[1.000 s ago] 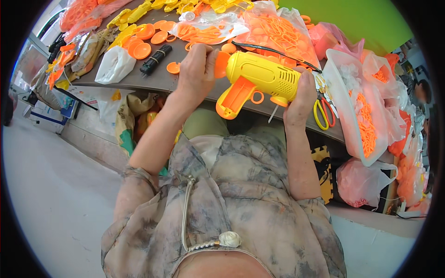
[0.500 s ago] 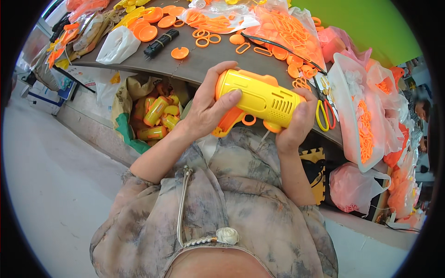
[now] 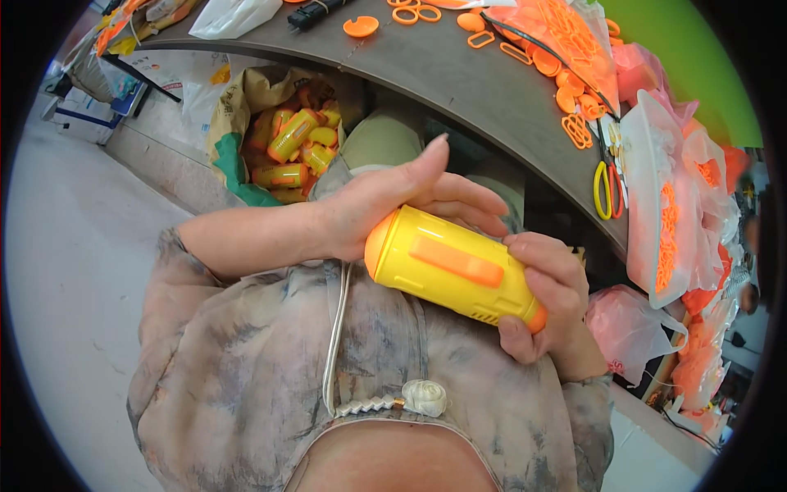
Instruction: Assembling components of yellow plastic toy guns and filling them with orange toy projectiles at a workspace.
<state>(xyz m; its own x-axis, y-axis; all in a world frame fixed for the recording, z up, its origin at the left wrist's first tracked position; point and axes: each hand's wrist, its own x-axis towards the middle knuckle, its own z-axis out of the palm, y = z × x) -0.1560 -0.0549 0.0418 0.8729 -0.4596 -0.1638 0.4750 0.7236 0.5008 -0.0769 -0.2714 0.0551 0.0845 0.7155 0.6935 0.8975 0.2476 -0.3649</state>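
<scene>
A yellow plastic toy cylinder [image 3: 449, 266] with orange ends and an orange strip along its side lies slantwise in front of my chest. My right hand [image 3: 553, 291] is closed round its right end, thumb below and fingers above. At the other end, the heel of my left hand [image 3: 393, 197] rests against the orange cap [image 3: 379, 246]. The left fingers are stretched out behind the toy, with the thumb raised and apart. The toy's far side is hidden.
A paper sack [image 3: 238, 107] holding several similar toys stands left, below the dark table [image 3: 459, 78]. On the table are orange rings [image 3: 416, 12], an orange cup-shaped piece [image 3: 361, 27], scissors [image 3: 607, 189] and a translucent bin [image 3: 648, 148] of orange parts. A pink-white bag [image 3: 631, 332] hangs lower right.
The toy has come down toward my chest and been turned, so its orange strip now shows instead of the vented side. My left hand has loosened from round it and spread its fingers.
</scene>
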